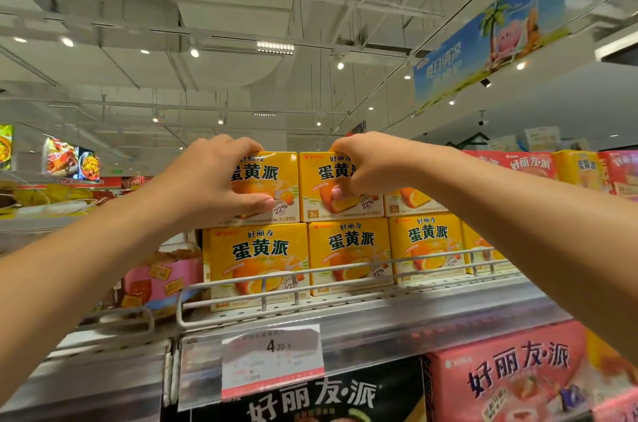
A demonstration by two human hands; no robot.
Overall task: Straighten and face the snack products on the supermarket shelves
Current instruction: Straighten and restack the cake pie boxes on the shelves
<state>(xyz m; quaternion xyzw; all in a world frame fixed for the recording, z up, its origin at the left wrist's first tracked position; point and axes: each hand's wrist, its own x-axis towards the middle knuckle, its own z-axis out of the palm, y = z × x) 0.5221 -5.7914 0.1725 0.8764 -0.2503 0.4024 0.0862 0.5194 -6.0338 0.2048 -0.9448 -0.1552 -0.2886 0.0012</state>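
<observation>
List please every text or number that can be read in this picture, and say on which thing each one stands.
"好丽友" and "蛋黄派": yellow boxes, both rows.
"22%": round mark on those boxes.
"4.20": price tag; its small print is blurred.
"好丽友·派": black box and pink box below.
"夏日清凉": hanging banner.
Left hand and right hand cover part of the upper boxes' text.

A wire-fronted shelf (345, 311) carries yellow snack boxes (348, 256) stacked two high.

I'm seeing yellow egg-yolk pie boxes (262, 259) with dark green lettering, pink pie carton (511, 373) below, black pie carton (310, 397), white-and-red price tag (272, 357), blue hanging banner (490, 31)
</observation>
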